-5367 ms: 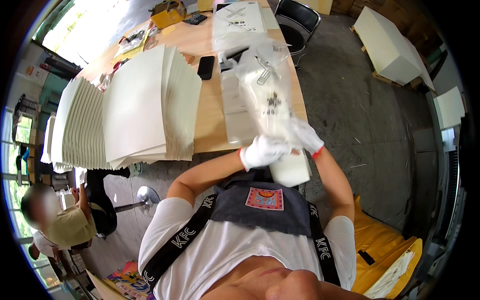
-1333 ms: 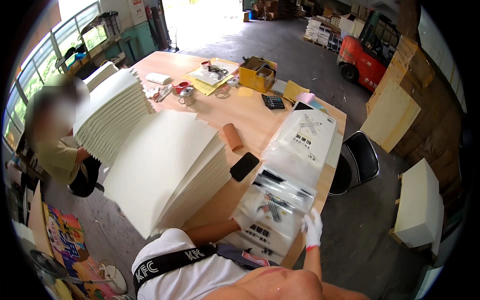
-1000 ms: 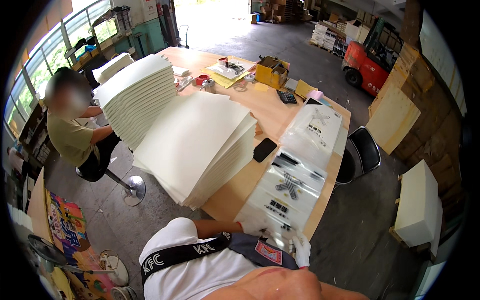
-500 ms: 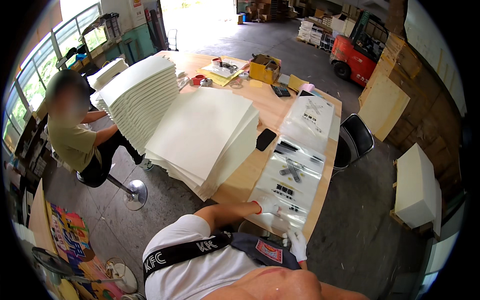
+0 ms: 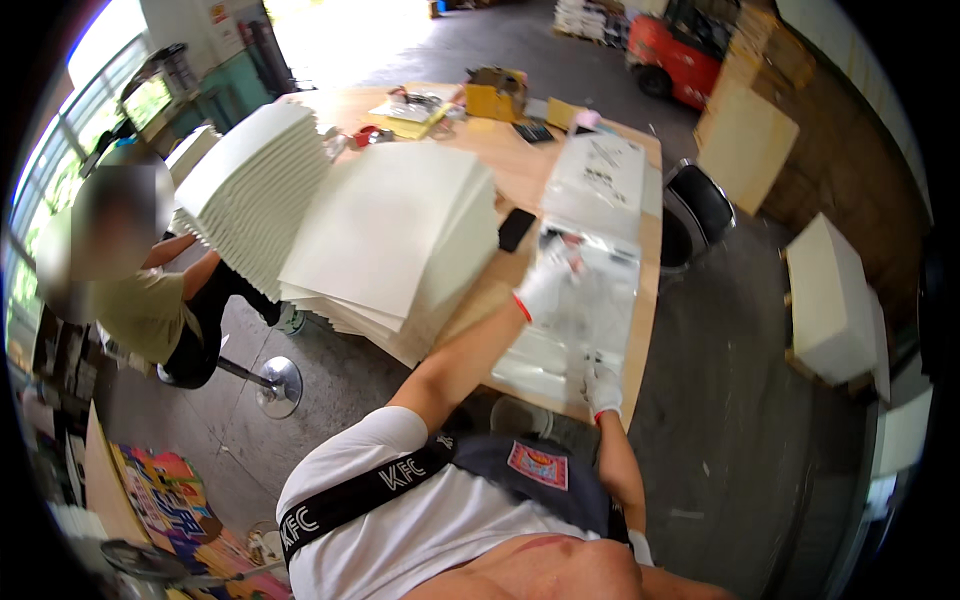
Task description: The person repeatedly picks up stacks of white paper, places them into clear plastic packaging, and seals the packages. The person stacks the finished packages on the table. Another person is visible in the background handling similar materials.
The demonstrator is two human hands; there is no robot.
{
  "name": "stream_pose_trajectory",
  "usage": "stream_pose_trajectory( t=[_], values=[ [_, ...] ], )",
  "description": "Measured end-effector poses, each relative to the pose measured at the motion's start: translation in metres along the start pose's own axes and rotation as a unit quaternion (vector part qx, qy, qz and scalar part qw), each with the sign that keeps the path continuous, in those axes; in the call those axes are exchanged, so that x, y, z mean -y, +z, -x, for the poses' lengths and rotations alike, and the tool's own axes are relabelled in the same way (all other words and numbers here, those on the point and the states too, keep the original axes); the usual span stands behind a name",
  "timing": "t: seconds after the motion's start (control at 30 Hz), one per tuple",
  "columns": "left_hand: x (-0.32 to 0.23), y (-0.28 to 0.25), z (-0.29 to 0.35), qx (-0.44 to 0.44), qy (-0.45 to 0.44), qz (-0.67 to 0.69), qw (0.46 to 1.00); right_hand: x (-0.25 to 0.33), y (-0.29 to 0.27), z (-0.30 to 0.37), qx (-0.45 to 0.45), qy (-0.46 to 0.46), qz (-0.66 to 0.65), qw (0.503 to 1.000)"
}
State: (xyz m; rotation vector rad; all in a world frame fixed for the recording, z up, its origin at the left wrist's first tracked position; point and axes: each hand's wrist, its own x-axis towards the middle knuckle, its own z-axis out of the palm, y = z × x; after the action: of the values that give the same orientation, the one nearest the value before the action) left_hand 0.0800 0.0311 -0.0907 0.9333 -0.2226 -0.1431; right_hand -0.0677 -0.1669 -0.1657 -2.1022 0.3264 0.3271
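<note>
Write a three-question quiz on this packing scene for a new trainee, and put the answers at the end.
1. True or false: the black phone lies between the stack of white sheets and the clear plastic packaging.

2. Which gloved hand reaches farther forward?
A) Left
B) Right
C) Both equally

3. Fill in the colour: the forklift in the background is ____.

Key:
1. True.
2. A: the left hand is farther forward, while the right hand is at the near end of the packaging.
3. Red.
</note>
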Motion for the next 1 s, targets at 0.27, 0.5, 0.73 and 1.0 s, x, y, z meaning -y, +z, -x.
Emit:
stream_pose_trajectory(
  t=[0.27,0.5,0.73,1.0],
  values=[
    [-0.019,0.052,0.025,0.147,-0.082,-0.395,0.903,0.047,-0.032,0.017,-0.096,-0.266,0.110,0.953],
    [-0.047,0.089,0.046,0.160,0.004,-0.530,0.833,0.097,0.000,-0.038,0.078,-0.265,0.384,0.881],
    [-0.081,0.071,0.120,-0.036,0.391,-0.659,0.641,0.138,-0.087,0.024,0.184,-0.248,0.321,0.895],
    [-0.171,0.004,0.246,0.047,0.463,-0.607,0.644,0.258,-0.007,0.092,0.305,-0.322,-0.035,0.896]
  ],
)
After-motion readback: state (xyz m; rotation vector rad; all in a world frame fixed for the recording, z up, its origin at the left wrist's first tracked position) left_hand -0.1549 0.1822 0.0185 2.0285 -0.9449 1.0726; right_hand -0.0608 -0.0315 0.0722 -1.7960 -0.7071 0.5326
